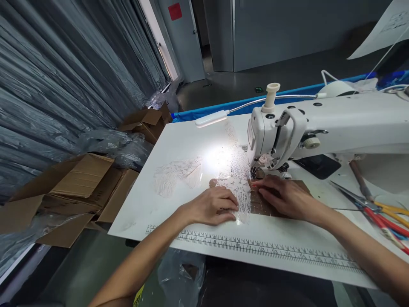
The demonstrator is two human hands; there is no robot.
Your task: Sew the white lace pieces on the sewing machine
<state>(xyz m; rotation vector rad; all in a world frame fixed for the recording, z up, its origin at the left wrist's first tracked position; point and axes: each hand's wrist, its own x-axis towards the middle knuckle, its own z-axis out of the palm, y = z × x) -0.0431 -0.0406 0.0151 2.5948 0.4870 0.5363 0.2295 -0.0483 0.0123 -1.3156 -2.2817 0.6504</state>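
White lace (pixel 240 192): found in the head view flat on the table (pixel 143 213), beside the sewing machine (pixel 335 123), under the left hand (pixel 213 206), its grip loosely apart, probably to keep it smooth. Saw the right hand (pixel 283 196) over a brown sheet (pixel 262 207), near the lace edge; could not tell whether pinching. Noticed open cardboard boxes (pixel 83 175) at left, contents unclear.

1. White lace (pixel 241 187): sheer, openwork, lying flat, spread irregularly across white tabletop (pixel 137 217).
2. Brown piece (pixel 262 205): flat, straight near edge, right of lace's near end, in front of sewing machine (pixel 351 123).
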